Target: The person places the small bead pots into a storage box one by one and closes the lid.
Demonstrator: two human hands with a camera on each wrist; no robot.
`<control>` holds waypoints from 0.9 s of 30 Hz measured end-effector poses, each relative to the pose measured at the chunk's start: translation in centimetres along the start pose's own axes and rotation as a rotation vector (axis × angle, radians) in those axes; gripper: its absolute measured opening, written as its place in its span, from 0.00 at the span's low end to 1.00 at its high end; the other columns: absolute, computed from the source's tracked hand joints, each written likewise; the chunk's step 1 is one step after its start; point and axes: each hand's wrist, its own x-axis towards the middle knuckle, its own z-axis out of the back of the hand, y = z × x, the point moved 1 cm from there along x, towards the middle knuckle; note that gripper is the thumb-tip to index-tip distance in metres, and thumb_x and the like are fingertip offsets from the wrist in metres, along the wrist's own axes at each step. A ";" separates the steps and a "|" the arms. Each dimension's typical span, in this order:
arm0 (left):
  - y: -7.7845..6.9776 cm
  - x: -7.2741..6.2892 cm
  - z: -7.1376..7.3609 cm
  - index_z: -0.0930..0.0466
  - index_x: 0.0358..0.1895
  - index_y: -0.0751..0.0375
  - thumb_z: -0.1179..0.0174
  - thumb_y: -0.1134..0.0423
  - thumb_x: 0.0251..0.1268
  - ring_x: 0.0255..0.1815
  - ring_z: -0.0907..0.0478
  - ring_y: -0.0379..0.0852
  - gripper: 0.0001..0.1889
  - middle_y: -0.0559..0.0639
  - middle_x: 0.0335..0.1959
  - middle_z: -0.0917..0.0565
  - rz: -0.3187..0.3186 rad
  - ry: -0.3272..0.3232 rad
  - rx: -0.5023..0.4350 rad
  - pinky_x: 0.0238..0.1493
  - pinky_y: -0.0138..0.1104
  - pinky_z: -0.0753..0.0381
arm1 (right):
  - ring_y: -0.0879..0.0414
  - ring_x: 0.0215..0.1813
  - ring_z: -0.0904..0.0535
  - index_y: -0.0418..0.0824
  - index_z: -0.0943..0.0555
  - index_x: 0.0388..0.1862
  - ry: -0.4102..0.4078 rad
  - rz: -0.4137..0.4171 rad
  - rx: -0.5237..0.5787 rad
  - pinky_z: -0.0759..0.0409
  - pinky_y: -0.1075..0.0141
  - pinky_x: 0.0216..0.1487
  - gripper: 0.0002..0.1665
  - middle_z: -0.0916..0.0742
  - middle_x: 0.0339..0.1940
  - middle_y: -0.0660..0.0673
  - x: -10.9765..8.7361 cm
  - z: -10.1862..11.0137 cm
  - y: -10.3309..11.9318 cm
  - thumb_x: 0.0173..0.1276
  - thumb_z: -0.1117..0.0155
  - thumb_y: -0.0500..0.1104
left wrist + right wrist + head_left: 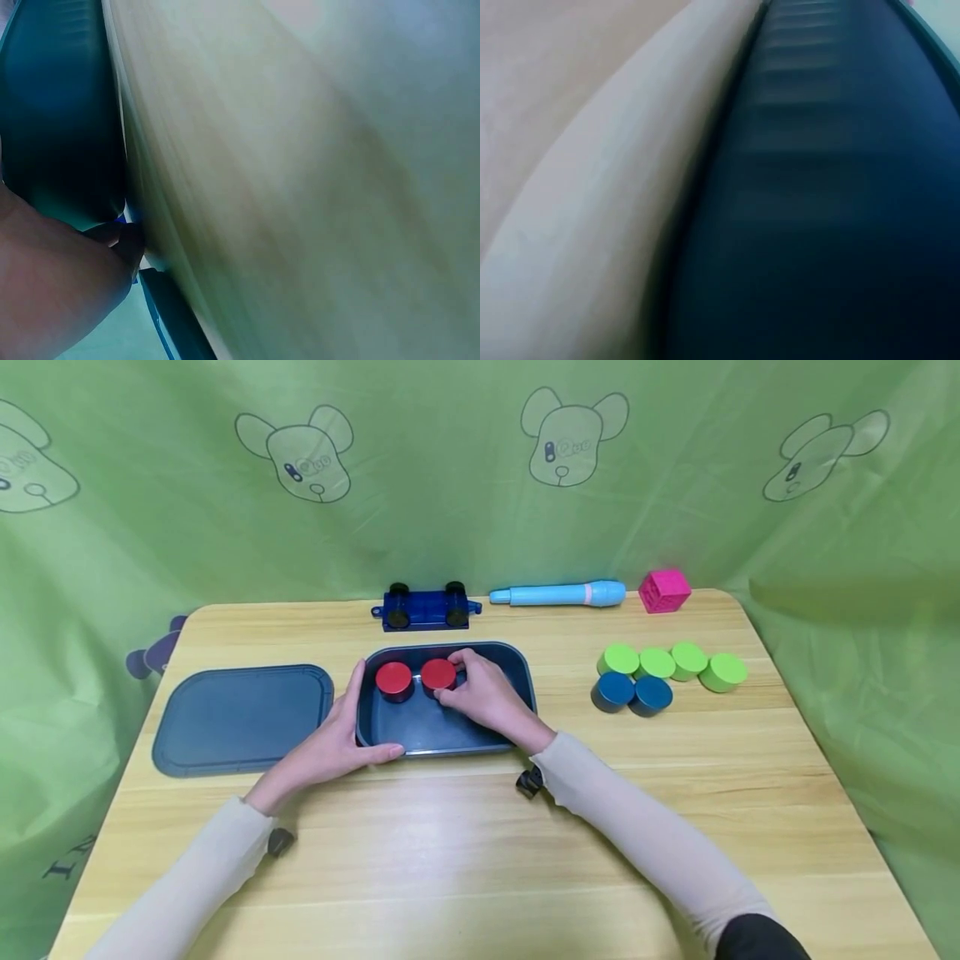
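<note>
A dark blue oblong box (420, 727) lies open side up at the middle of the table. My left hand (330, 747) holds its left end, the thumb along the front wall and the fingers at the left side. Inside the box, my right hand (483, 693) pinches a round red piece (438, 674) between thumb and fingers. Another round red piece (393, 678) stands just left of it. In the left wrist view, the left hand (60, 277) is against the end of the box (60, 112). The right wrist view shows the box wall (832, 225) up close, no fingers.
A flat dark blue lid (240, 718) lies left of the box. Several green round pieces (656, 662) and two blue ones (613, 690) stand at the right. Along the back edge lie a blue wheeled toy chassis (425, 608), a light blue stick (558, 594) and a pink cube (664, 591).
</note>
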 end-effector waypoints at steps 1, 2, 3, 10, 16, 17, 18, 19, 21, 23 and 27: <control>0.0 0.0 0.0 0.82 0.89 0.38 0.24 0.34 0.64 0.89 0.63 0.67 0.73 0.53 0.91 0.67 -0.001 -0.001 -0.001 0.75 0.77 0.48 | 0.51 0.42 0.16 0.35 0.25 0.74 0.002 0.001 0.006 0.15 0.61 0.43 0.37 0.14 0.58 0.40 0.0 0.0 0.0 0.73 0.21 0.46; 0.0 0.0 0.0 0.82 0.89 0.38 0.24 0.33 0.64 0.89 0.63 0.67 0.73 0.53 0.92 0.67 0.000 -0.001 -0.002 0.75 0.77 0.48 | 0.52 0.41 0.15 0.35 0.25 0.75 0.003 0.003 0.012 0.15 0.62 0.42 0.37 0.14 0.56 0.41 0.0 0.0 -0.1 0.74 0.21 0.46; 0.0 0.0 0.0 0.82 0.89 0.38 0.24 0.33 0.64 0.89 0.64 0.67 0.73 0.52 0.91 0.67 0.000 -0.002 -0.003 0.75 0.77 0.48 | 0.52 0.41 0.15 0.36 0.25 0.75 0.006 0.006 0.019 0.15 0.62 0.41 0.37 0.14 0.56 0.41 0.0 0.0 -0.1 0.74 0.21 0.45; 0.1 0.1 -0.1 0.82 0.89 0.37 0.24 0.34 0.65 0.89 0.65 0.66 0.73 0.52 0.91 0.68 0.000 -0.002 -0.010 0.76 0.76 0.48 | 0.55 0.47 0.12 0.36 0.26 0.76 0.029 0.040 0.090 0.12 0.63 0.46 0.36 0.16 0.67 0.40 -0.2 0.1 0.0 0.75 0.23 0.43; 0.1 0.1 -0.1 0.82 0.89 0.38 0.24 0.34 0.65 0.89 0.65 0.66 0.72 0.53 0.91 0.67 0.000 -0.001 -0.008 0.76 0.75 0.49 | 0.55 0.48 0.11 0.36 0.26 0.75 -0.003 0.067 0.109 0.12 0.62 0.49 0.34 0.18 0.70 0.40 -0.5 0.4 0.2 0.75 0.23 0.42; 0.1 0.1 -0.1 0.82 0.89 0.38 0.24 0.34 0.65 0.89 0.65 0.66 0.73 0.53 0.91 0.67 0.000 -0.001 -0.008 0.76 0.75 0.49 | 0.55 0.48 0.12 0.36 0.26 0.74 -0.008 0.074 0.110 0.12 0.61 0.50 0.34 0.18 0.69 0.40 -0.6 0.5 0.2 0.75 0.23 0.42; 0.1 0.1 -0.1 0.82 0.89 0.37 0.24 0.34 0.65 0.89 0.65 0.66 0.73 0.53 0.91 0.67 0.000 -0.001 -0.007 0.76 0.75 0.49 | 0.55 0.48 0.12 0.36 0.26 0.74 -0.012 0.079 0.110 0.12 0.61 0.50 0.34 0.18 0.69 0.40 -0.7 0.5 0.2 0.75 0.23 0.42; 0.1 0.1 -0.1 0.82 0.89 0.37 0.24 0.34 0.65 0.89 0.65 0.66 0.73 0.53 0.91 0.67 0.000 -0.001 -0.008 0.76 0.75 0.49 | 0.55 0.48 0.12 0.36 0.25 0.74 -0.017 0.085 0.112 0.12 0.61 0.50 0.33 0.18 0.69 0.40 -0.8 0.6 0.2 0.75 0.23 0.42; 0.2 0.1 -0.1 0.82 0.89 0.37 0.24 0.33 0.64 0.89 0.65 0.66 0.73 0.53 0.91 0.67 0.001 -0.002 -0.009 0.76 0.75 0.49 | 0.56 0.48 0.12 0.37 0.24 0.73 -0.029 0.098 0.120 0.12 0.61 0.51 0.33 0.18 0.69 0.41 -1.1 0.8 0.1 0.75 0.23 0.43; 0.2 0.0 -0.1 0.82 0.89 0.37 0.24 0.33 0.64 0.89 0.64 0.67 0.73 0.54 0.91 0.67 0.002 -0.004 -0.010 0.76 0.75 0.48 | 0.56 0.48 0.12 0.38 0.23 0.72 -0.046 0.111 0.127 0.13 0.60 0.51 0.32 0.17 0.68 0.42 -1.4 1.0 0.0 0.75 0.23 0.43; 0.2 0.0 -0.2 0.82 0.89 0.37 0.24 0.33 0.64 0.89 0.63 0.68 0.73 0.56 0.91 0.66 0.001 -0.009 -0.011 0.76 0.75 0.47 | 0.57 0.48 0.13 0.40 0.21 0.70 -0.079 0.129 0.147 0.13 0.60 0.50 0.29 0.17 0.66 0.43 -2.0 1.7 -0.4 0.75 0.23 0.43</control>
